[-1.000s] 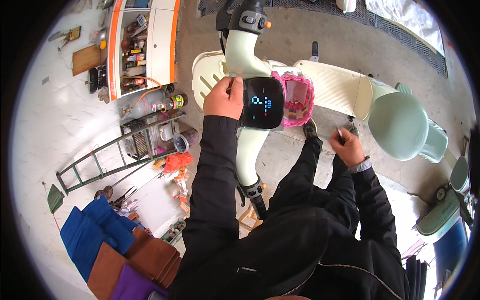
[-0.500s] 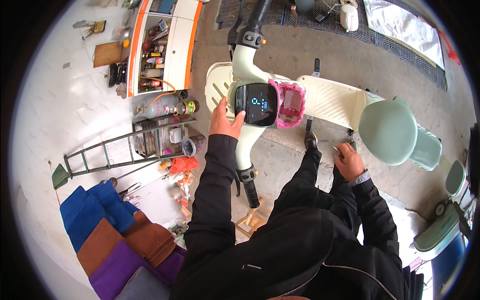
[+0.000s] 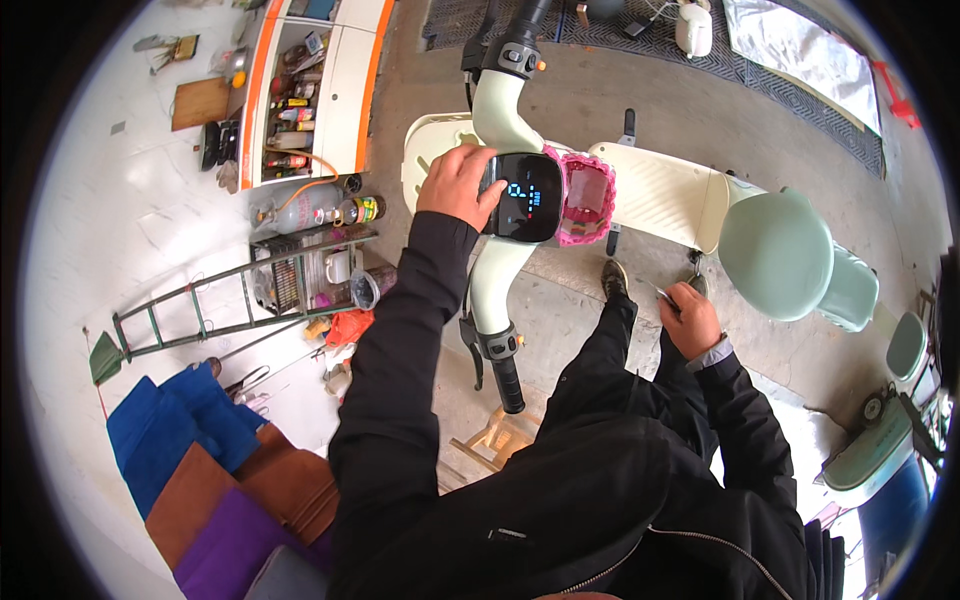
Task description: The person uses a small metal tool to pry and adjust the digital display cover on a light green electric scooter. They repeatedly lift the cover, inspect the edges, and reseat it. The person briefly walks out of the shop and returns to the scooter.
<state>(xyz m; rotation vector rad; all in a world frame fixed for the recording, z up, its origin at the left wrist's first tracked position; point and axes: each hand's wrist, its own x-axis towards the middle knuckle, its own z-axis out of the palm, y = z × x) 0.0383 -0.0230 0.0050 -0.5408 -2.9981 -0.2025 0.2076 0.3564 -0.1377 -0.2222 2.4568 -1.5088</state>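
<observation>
Left hand (image 3: 458,188) half open, thumb at scooter display (image 3: 530,205), firm grip cannot be told | display at its 3 o'clock, this hand nearer | handlebar (image 3: 498,285) axis 12–6 | right hand (image 3: 692,320) closed around slim tool (image 3: 664,293)

The right fingers (image 3: 684,296) partly hide a thin object (image 3: 664,295), kind unclear.
</observation>
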